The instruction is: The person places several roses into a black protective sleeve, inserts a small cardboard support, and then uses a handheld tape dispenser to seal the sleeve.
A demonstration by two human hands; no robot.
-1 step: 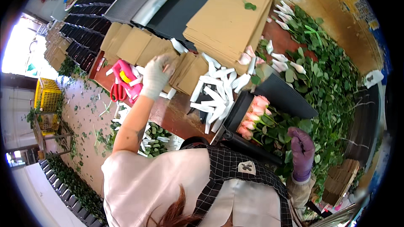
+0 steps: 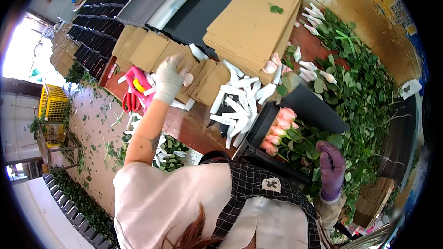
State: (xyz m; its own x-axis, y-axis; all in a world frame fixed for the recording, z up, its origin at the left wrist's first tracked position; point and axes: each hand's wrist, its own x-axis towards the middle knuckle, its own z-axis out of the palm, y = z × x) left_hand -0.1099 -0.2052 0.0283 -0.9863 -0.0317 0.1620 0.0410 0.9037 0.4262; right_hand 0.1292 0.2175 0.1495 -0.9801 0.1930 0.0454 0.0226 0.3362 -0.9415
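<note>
My left hand (image 2: 169,79), in a white glove, reaches over the brown cardboard sheets (image 2: 150,50). Its fingers are apart, somewhat blurred. A pale pink petal (image 2: 188,80) shows just beside them; whether it touches the hand I cannot tell. My right hand (image 2: 332,168), in a purple glove, is curled closed beside the leafy stems; anything inside it is hidden. Pink roses (image 2: 281,127) lie with heads together in a black holder (image 2: 259,122), whose dark flap (image 2: 316,106) stands open behind them. White mesh sleeves (image 2: 242,101) are heaped left of the holder.
Red-handled scissors (image 2: 131,102) and a pink tape dispenser (image 2: 142,83) lie at the table's left. A tall cardboard stack (image 2: 254,18) stands behind the sleeves. Leafy stems (image 2: 364,83), some with white-sleeved heads (image 2: 308,74), cover the right side. Yellow crates (image 2: 54,103) stand at far left.
My left hand has shifted slightly left, and the pale petal now shows distinctly beside its fingers. My right hand and the roses stay nearly in place.
</note>
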